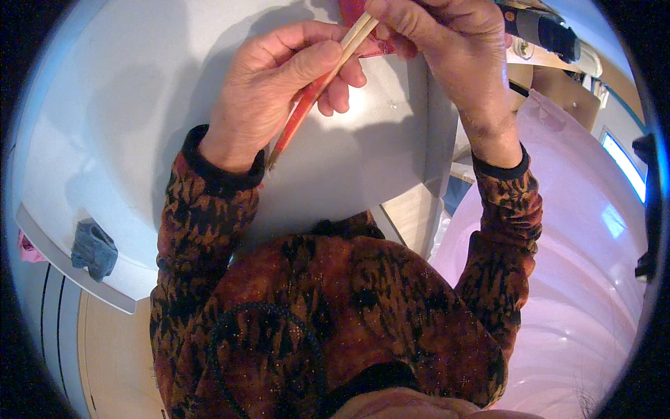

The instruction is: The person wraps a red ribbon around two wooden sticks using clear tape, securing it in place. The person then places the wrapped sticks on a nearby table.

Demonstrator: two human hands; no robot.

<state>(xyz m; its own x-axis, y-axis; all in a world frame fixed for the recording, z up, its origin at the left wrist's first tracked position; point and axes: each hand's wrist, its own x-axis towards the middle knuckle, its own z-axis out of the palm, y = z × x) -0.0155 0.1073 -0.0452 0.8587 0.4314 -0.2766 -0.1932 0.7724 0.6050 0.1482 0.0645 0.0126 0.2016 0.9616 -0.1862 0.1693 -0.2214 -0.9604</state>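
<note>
My left hand [293,78] grips a pair of thin wooden sticks, probably chopsticks [348,48], between thumb and fingers. Their lower part is wrapped in or coloured red, and a narrow dark tip points down by my left sleeve. At the upper end, my right hand [445,47] pinches the pale wood between thumb and fingertips. Red material [374,48] with frayed-looking edges shows behind the sticks, partly hidden by my fingers; I cannot tell whether my right fingers also hold it. Both hands are over the white table [131,78].
A crumpled dark grey cloth [94,250] lies near the table's left edge. Translucent pink plastic sheeting [570,251] fills the right side. A black object [549,36], its kind unclear, sits at the upper right. Wooden surfaces show beyond the table.
</note>
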